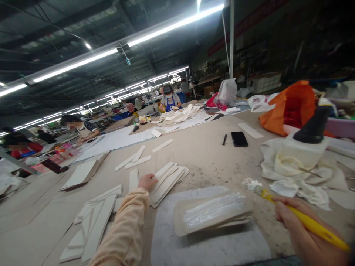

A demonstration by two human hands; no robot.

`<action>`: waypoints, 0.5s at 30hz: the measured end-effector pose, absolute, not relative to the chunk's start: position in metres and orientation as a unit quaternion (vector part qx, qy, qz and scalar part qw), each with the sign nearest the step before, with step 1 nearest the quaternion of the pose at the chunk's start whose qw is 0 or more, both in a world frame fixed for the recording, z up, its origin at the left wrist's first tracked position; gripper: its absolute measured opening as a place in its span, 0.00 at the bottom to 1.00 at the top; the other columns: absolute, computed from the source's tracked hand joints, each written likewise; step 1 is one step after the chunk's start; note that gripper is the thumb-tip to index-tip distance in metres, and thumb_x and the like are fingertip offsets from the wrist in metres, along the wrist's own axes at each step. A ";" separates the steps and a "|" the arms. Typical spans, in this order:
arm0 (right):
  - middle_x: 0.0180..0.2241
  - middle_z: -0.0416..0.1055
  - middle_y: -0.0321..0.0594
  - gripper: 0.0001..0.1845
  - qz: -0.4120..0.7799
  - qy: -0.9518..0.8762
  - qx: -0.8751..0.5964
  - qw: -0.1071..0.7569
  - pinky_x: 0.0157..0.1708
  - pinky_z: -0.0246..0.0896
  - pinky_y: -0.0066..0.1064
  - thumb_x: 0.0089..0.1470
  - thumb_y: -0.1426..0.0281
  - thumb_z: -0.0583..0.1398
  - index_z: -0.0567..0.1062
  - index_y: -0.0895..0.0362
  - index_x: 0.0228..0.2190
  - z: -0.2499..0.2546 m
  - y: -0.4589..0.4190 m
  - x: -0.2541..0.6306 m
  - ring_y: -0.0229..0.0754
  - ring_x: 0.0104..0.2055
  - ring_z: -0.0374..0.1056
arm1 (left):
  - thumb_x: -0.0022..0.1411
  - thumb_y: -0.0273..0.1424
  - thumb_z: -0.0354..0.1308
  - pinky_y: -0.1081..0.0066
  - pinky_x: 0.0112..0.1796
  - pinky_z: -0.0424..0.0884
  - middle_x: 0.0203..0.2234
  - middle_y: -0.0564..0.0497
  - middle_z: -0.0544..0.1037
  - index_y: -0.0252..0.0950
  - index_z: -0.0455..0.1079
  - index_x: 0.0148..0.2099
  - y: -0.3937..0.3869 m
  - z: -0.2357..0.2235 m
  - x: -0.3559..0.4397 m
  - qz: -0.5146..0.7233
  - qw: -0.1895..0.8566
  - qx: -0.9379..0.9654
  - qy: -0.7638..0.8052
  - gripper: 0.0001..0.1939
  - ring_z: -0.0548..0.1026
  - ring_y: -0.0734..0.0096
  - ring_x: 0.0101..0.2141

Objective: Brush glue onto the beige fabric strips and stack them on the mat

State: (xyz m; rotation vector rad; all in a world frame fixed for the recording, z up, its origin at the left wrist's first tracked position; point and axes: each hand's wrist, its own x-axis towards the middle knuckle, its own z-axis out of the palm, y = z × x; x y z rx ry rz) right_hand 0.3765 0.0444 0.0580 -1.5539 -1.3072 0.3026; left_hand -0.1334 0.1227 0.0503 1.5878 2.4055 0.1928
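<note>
My right hand (302, 231) grips a yellow-handled brush (299, 216) whose white, glue-laden bristles point left, just right of a stack of beige strips (213, 214) with a shiny wet glue streak on the top one. That stack lies on a grey mat (199, 247). My left hand (146, 181), in a peach sleeve, reaches forward and rests with curled fingers on a fanned pile of white strips (168, 181); whether it grips one is hidden.
A glue bottle with a black nozzle (310, 140) stands on crumpled rags at the right. A black phone (239, 139), a pen (224, 139), an orange bag (291, 107) and more strip piles (94, 221) lie about. Other workers sit along the far table side.
</note>
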 end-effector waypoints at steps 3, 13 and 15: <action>0.25 0.74 0.36 0.17 0.159 -0.547 -0.634 0.523 0.26 0.67 0.33 0.53 0.52 0.57 0.75 0.50 0.35 0.061 0.042 0.380 0.46 0.27 0.73 | 0.65 0.37 0.56 0.57 0.45 0.73 0.49 0.45 0.73 0.35 0.68 0.52 0.114 0.053 -0.130 0.062 0.102 0.550 0.827 0.16 0.74 0.62 0.46; 0.27 0.72 0.37 0.11 0.163 -0.571 -0.558 0.580 0.28 0.68 0.32 0.56 0.59 0.59 0.75 0.51 0.37 0.065 0.041 0.377 0.42 0.25 0.71 | 0.67 0.36 0.51 0.62 0.42 0.72 0.39 0.48 0.76 0.35 0.70 0.44 0.089 0.073 -0.111 0.091 0.011 0.544 0.834 0.11 0.75 0.67 0.39; 0.31 0.74 0.38 0.12 0.191 -0.570 -0.530 0.598 0.30 0.70 0.31 0.58 0.61 0.59 0.74 0.51 0.42 0.063 0.042 0.376 0.40 0.26 0.71 | 0.69 0.34 0.45 0.65 0.41 0.70 0.33 0.48 0.76 0.36 0.69 0.42 0.081 0.086 -0.097 0.122 -0.010 0.553 0.824 0.13 0.75 0.66 0.37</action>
